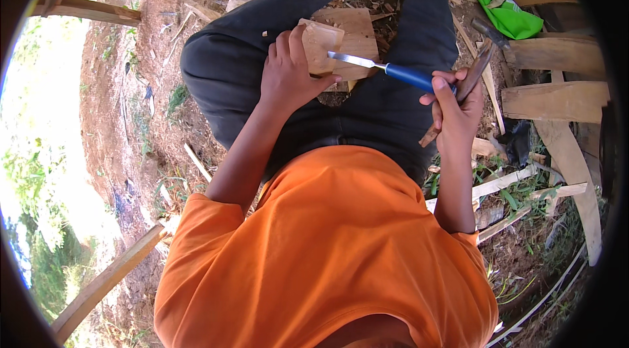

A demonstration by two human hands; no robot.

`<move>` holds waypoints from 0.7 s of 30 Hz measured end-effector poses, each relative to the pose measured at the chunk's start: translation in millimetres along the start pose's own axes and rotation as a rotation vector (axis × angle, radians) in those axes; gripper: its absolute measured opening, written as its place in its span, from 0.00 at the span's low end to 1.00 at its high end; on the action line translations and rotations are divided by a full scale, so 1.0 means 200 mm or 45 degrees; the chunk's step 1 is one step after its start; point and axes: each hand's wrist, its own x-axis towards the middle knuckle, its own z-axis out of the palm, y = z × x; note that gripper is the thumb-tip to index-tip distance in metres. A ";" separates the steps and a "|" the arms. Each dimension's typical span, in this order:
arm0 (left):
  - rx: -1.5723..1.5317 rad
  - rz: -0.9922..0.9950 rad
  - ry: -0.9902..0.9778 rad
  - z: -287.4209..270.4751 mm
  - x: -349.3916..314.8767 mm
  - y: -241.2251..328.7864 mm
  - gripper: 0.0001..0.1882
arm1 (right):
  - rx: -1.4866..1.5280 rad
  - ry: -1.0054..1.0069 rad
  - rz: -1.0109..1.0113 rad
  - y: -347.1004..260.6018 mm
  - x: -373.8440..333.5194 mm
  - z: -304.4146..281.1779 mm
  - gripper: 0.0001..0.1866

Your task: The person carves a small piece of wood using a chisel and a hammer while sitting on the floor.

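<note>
Blue-handled chisel (414, 76) angled across a wooden block (320, 43), upper centre of the frame.
The left hand (287, 76) grips the block; the right hand's (455, 104) fingers wrap the chisel's handle and a brown wooden stick (483, 63).

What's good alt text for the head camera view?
The left hand holds a pale wooden block while the right hand holds a blue-handled chisel, blade pointing toward the block, and a brown wooden stick. An orange shirt fills the foreground.
</note>
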 end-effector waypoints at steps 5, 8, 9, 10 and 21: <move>-0.007 -0.043 -0.021 0.01 -0.03 -0.01 0.54 | -0.129 -0.026 0.040 -0.04 0.03 0.08 0.22; 0.009 -0.061 -0.046 0.00 -0.02 0.00 0.52 | -0.312 -0.041 0.013 -0.09 0.15 0.13 0.25; -0.007 -0.069 -0.046 -0.01 -0.02 0.00 0.52 | -0.355 -0.051 0.004 -0.12 0.19 0.15 0.25; -0.023 -0.077 -0.047 -0.01 -0.02 0.01 0.52 | -0.398 -0.060 -0.004 -0.13 0.22 0.16 0.26; -0.032 -0.093 -0.124 0.01 0.00 -0.03 0.57 | -0.613 -0.310 -0.178 -0.21 0.41 0.26 0.28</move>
